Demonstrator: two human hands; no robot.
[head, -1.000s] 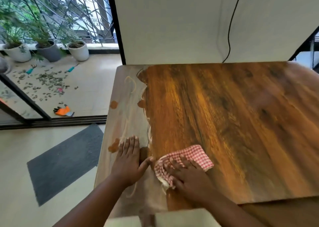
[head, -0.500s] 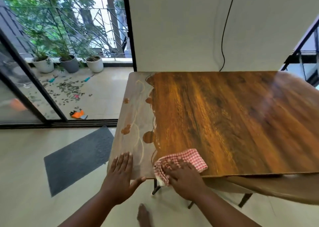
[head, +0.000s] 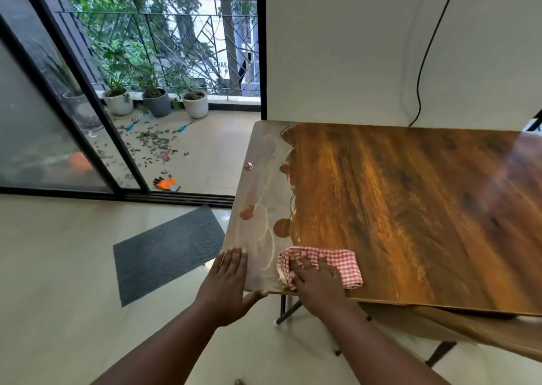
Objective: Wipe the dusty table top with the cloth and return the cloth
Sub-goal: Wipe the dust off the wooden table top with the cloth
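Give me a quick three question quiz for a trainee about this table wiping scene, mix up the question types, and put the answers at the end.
1. True or false: the right hand presses the red checked cloth flat on the table top.
2. Which part of the table top is yet to be wiped? A) far right corner B) dusty strip along the left edge C) middle
3. Fill in: the left hand rests open at the table's near ___ corner.

Key: 1 true; 2 B; 3 left
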